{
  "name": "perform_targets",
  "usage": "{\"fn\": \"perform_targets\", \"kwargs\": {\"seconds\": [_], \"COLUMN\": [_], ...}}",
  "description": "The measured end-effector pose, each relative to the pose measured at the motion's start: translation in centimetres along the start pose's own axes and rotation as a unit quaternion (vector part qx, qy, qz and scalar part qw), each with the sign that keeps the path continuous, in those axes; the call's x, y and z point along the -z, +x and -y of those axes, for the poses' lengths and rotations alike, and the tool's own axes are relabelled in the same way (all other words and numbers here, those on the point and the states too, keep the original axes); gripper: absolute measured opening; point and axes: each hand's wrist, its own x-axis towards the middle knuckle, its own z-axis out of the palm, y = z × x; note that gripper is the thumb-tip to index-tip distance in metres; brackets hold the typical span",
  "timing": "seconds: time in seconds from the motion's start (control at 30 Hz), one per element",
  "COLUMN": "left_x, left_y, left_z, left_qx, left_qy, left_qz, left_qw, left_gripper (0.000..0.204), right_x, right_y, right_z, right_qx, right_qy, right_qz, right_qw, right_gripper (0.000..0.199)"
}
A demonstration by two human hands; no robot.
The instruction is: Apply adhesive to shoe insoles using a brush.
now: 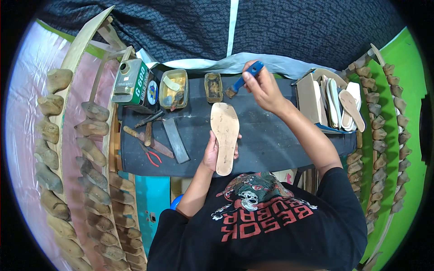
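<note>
A tan insole point(224, 131) with small printed marks lies lengthwise in my left hand point(210, 153). The thumb rests along its left edge, and fingertips show at its right edge; the palm beneath is hidden. Raised at the far side of the table, my right hand point(263, 88) is closed round the blue handle of a brush point(248, 77). The brush's brown, worn bristles point down and left, just above the table. Close to them stands a small yellowish tub point(213, 75) with dark residue inside. The bristles are apart from both the tub and the insole.
Left on the dark table point(271, 149) are a green can point(131, 86), a larger tub point(186, 90), a grey sharpening stone point(176, 140), red-handled pliers point(151, 156) and a hammer point(148, 131). A cardboard box point(309, 99) of insoles stands right. Racks of wooden shoe lasts point(49, 153) flank both sides.
</note>
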Motion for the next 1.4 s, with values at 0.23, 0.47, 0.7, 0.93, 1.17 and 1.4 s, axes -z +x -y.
{"fn": "perform_targets", "kwargs": {"seconds": [0.23, 0.47, 0.7, 0.93, 1.17, 1.4], "left_x": [1.3, -0.9, -2.8, -0.2, -1.4, -1.2], "left_y": [1.6, 1.3, 1.7, 0.8, 1.4, 1.0], "left_z": [0.2, -0.7, -0.8, -0.4, -0.1, 0.5], "left_qx": [0.063, 0.082, 0.075, 0.109, 0.114, 0.103], "left_qy": [-0.002, 0.03, 0.026, 0.02, -0.012, 0.001], "left_qz": [0.021, -0.062, 0.005, -0.012, 0.009, 0.042], "left_qw": [0.998, 0.994, 0.997, 0.994, 0.993, 0.994], "left_gripper": [0.082, 0.087, 0.094, 0.092, 0.09, 0.091], "right_x": [-0.3, 0.6, 3.3, 1.0, 2.8, 3.6], "right_y": [-5.2, -8.0, -4.8, -8.5, -6.6, -5.1], "right_z": [1.5, 4.3, 1.8, 5.6, 6.7, 6.1], "right_qx": [0.262, 0.196, 0.019, 0.279, 0.221, 0.247], "right_qy": [-0.145, -0.093, -0.058, -0.08, -0.134, -0.177], "right_qz": [0.155, 0.208, 0.012, 0.18, 0.162, 0.198], "right_qw": [0.941, 0.954, 0.998, 0.94, 0.952, 0.932], "right_gripper": [0.032, 0.025, 0.026, 0.032, 0.031, 0.035]}}
